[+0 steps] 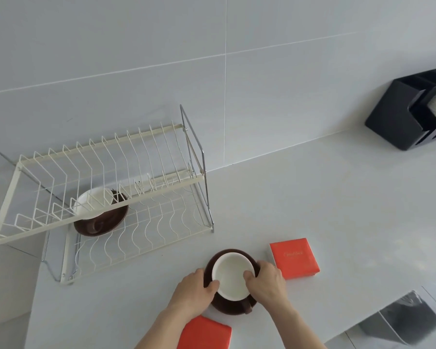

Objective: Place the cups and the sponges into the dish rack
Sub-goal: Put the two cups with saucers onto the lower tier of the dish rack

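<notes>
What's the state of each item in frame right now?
Dish rack: upright on the counter, holding one cup.
Cup in rack: on the lower tier, tipped on its side.
Cup on counter: upright, gripped by both hands.
Left hand: on the cup's rim.
Right hand: on the cup's rim.
Orange sponges: flat on the counter, outside the rack.

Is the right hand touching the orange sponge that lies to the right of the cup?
Cannot tell. In the head view the right hand overlaps the near-left corner of the orange sponge, so contact or a gap there is hidden.
</notes>
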Action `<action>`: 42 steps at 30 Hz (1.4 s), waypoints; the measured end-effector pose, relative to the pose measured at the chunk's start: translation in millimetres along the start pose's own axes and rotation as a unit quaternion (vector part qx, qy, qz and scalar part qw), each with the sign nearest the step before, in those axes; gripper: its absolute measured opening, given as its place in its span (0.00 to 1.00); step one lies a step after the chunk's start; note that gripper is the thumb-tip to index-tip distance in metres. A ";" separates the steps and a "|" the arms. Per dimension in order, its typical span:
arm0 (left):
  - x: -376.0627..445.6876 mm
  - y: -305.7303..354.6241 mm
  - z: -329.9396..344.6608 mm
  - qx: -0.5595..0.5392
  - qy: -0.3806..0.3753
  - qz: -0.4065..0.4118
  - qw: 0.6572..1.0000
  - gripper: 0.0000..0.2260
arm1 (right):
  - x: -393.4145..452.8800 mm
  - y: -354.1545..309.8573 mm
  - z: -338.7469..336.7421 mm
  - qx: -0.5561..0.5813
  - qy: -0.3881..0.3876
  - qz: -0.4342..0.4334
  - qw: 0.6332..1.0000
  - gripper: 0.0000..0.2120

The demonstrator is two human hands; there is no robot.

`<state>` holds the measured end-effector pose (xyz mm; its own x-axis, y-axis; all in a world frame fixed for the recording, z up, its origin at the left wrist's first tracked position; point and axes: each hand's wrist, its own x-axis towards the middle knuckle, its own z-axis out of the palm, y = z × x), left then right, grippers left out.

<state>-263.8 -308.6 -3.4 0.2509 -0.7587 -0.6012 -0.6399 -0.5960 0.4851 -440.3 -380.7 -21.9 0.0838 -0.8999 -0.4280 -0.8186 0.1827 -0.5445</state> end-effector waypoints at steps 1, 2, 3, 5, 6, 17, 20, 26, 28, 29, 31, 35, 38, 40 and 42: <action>-0.8 0.3 -0.6 -0.020 0.000 -0.003 1.000 0.22 | 0.0 -0.7 -0.9 0.008 0.000 0.004 1.000 0.10; -1.7 0.3 -1.4 -0.036 0.001 -0.006 0.999 0.22 | 0.0 -1.7 -1.5 0.012 -0.001 0.005 1.000 0.10; -2.6 -0.3 -2.4 -0.049 0.005 -0.007 0.999 0.22 | 0.2 -3.3 -2.3 0.015 0.000 0.003 1.000 0.09; -6.1 -2.4 -6.8 -0.075 0.016 -0.013 0.997 0.23 | 0.2 -9.2 -3.7 0.019 0.002 -0.008 1.000 0.09; -8.3 -3.6 -11.0 -0.089 0.024 -0.017 0.996 0.23 | 0.2 -13.7 -4.3 0.021 0.003 -0.014 1.000 0.09; -26.7 -39.1 -77.9 -0.182 0.115 -0.047 0.975 0.23 | 0.7 -94.0 4.3 0.041 -0.037 -0.082 0.995 0.11; -28.1 -50.9 -94.8 -0.194 0.136 -0.054 0.970 0.22 | 2.5 -116.7 9.3 0.040 -0.047 -0.098 0.993 0.13; -17.0 -68.8 -122.9 -0.227 0.179 -0.063 0.955 0.14 | 9.7 -158.9 20.2 0.063 -0.059 -0.122 0.989 0.13; -9.0 -72.1 -131.7 -0.232 0.194 -0.067 0.951 0.11 | 14.4 -171.9 23.7 0.072 -0.063 -0.127 0.987 0.12; -4.5 -73.4 -135.4 -0.237 0.201 -0.069 0.948 0.10 | 17.3 -177.8 25.5 0.076 -0.065 -0.128 0.987 0.12; 4.4 -74.8 -142.5 -0.245 0.220 -0.076 0.941 0.12 | 24.0 -189.2 29.3 0.080 -0.067 -0.124 0.987 0.12; 25.5 -77.7 -154.7 -0.254 0.247 -0.087 0.931 0.16 | 43.0 -208.8 36.7 0.096 -0.067 -0.126 0.985 0.09; 42.6 -76.8 -160.8 -0.247 0.254 -0.075 0.932 0.14 | 59.3 -220.5 43.2 0.096 -0.066 -0.138 0.984 0.06; 56.5 -77.2 -163.7 -0.250 0.257 -0.066 0.931 0.12 | 71.5 -227.0 47.7 0.099 -0.063 -0.146 0.982 0.06; 74.1 -77.7 -166.7 -0.249 0.260 -0.071 0.930 0.14 | 83.8 -231.8 51.8 0.114 -0.065 -0.147 0.980 0.04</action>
<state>-74.4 -362.4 20.1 0.7070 -0.6113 -0.3557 -0.1910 -0.6493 0.7362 -214.0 -477.8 31.0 0.3817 -0.8711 -0.3091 -0.6015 0.0199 -0.7986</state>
